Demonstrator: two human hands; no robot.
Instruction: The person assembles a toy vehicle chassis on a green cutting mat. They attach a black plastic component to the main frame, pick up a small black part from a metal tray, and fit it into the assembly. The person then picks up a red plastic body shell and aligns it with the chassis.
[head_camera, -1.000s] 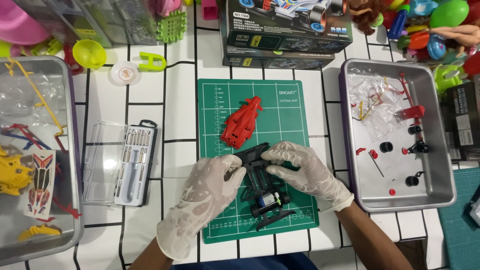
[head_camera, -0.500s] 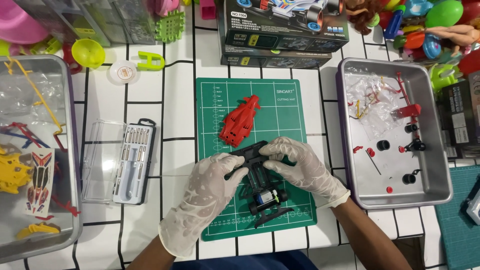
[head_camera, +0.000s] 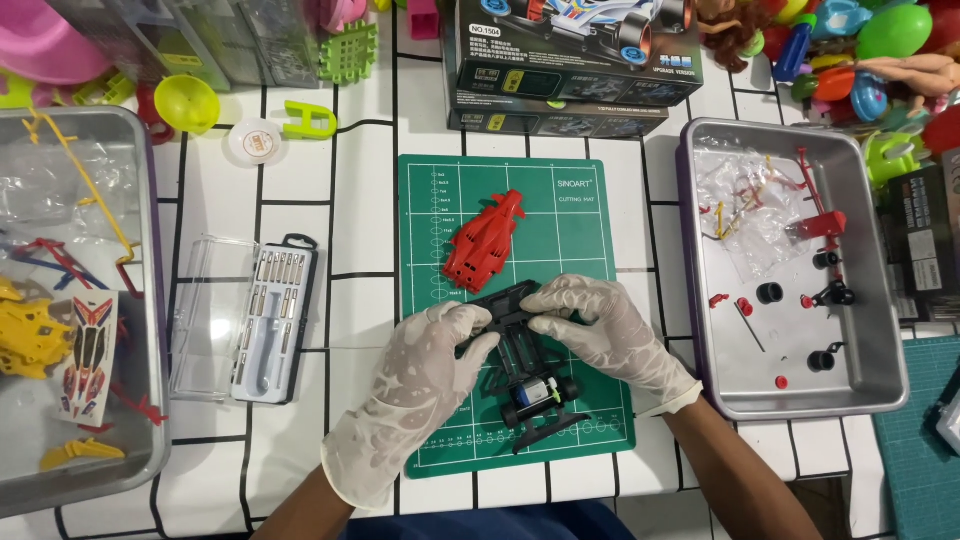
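Observation:
A black toy car chassis (head_camera: 530, 375) with a small motor lies on the green cutting mat (head_camera: 580, 220). Both my hands wear thin white gloves. My left hand (head_camera: 415, 395) grips the chassis's left side near its front end. My right hand (head_camera: 605, 335) holds the front end from the right, fingers curled over it. A red toy car body shell (head_camera: 485, 240) lies on the mat just above my hands, apart from them.
A metal tray (head_camera: 880, 330) on the right holds small black wheels, red parts and a plastic bag. A left tray (head_camera: 150, 300) holds yellow and red parts. A screwdriver set case (head_camera: 245, 320) lies between. A model kit box (head_camera: 570, 60) and toys line the back.
Both hands have stayed on the black chassis with only slight finger shifts. The red shell has not moved.

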